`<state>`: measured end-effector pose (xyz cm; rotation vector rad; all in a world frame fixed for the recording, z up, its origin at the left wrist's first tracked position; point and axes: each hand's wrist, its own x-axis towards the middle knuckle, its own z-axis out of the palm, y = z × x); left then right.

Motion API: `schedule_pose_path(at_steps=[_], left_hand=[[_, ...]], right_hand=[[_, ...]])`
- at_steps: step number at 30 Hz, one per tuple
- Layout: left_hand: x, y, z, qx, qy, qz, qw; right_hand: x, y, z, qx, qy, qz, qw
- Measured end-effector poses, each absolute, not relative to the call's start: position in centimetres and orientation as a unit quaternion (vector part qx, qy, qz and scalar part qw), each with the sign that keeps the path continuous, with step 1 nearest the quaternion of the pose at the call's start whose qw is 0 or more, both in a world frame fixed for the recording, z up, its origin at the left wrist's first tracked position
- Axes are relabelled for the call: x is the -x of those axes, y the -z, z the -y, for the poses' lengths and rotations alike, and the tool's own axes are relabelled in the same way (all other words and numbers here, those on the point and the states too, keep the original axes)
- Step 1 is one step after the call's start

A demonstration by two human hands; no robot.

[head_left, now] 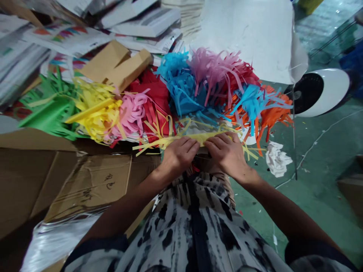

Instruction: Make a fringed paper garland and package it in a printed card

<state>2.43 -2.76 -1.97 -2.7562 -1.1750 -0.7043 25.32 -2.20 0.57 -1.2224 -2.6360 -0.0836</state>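
Observation:
A strip of yellow fringed tissue paper [202, 138] lies stretched sideways at the near edge of the table, its cut ends splaying out left and right. My left hand [180, 153] is closed on the strip, fingers bent over it. Close by on the other side, my right hand [227, 153] also grips it, with the thumb side hidden. Just beyond lie blue fringed paper [181, 88], pink fringed paper [217, 68] and red paper [151, 92]. A second blue bunch [252, 104] rests beside orange fringe [273, 113] to the right.
Green fringe [51, 109] and a yellow bunch [98, 109] lie left. Behind them are brown card boxes [121, 68] and stacked printed packets [68, 37]. An open carton [93, 185] stands at near left. A black-and-white round-ended object [326, 92] and crumpled white paper [278, 158] are right.

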Motion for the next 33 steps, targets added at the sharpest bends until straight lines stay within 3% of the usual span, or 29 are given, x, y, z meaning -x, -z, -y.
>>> schedule_pose_path(at_steps=[11,22,33], left_hand=[[-0.5,0.8,3.9,0.831,0.238,0.501,-0.044],[-0.1,-0.4,1.6,0.815,0.152,0.558,-0.026],[-0.4,0.4,1.5,0.834,0.206,0.511,-0.011]], right_hand=[[-27.2,-1.2,1.3,0.498,-0.107,0.855,0.096],[-25.9,-1.1,0.0,0.539,-0.032,0.842,0.007],[-25.2,-1.8,0.1,0.578,-0.013,0.816,0.008]])
